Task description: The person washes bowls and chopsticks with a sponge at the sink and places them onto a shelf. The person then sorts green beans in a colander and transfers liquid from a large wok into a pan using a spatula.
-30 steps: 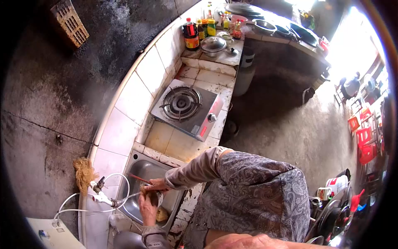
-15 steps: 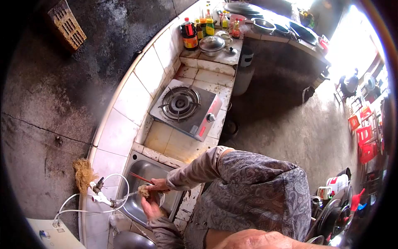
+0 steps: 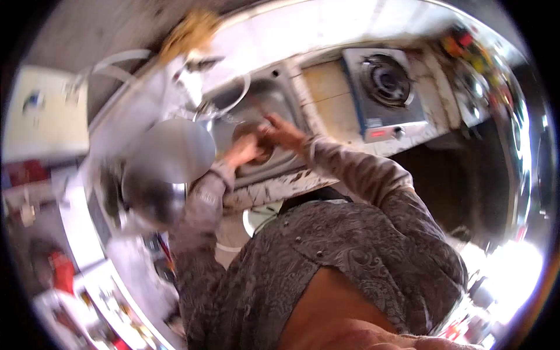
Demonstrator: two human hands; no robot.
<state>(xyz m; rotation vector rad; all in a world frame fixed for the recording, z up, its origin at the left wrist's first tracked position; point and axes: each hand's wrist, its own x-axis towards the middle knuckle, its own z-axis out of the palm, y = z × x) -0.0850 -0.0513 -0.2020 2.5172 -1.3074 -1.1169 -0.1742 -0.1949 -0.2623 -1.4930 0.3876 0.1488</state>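
Note:
Both hands are low in the steel sink (image 3: 289,96), close together and blurred. My left hand (image 3: 245,150) is closed at a round brownish thing (image 3: 265,153), too smeared to name. My right hand (image 3: 283,132) meets it from the right with bent fingers. Thin reddish sticks (image 3: 258,105), which look like chopsticks, stick out past the right fingers toward the sink's far side. The white tap (image 3: 189,81) stands at the sink's left with its hose looping over the basin, and a stream of water runs near the hands.
A gas stove (image 3: 385,87) sits on the tiled counter to the right, with bottles (image 3: 461,44) and a lidded pot (image 3: 469,87) beyond it. Large metal pans (image 3: 154,169) are left of the sink. Tan fibre (image 3: 189,35) lies on the ledge behind the tap.
The view has swung and tilted left, so the pans and the area left of the sink show more. Both hands stay together in the sink; the tan scrubber is no longer distinct between them.

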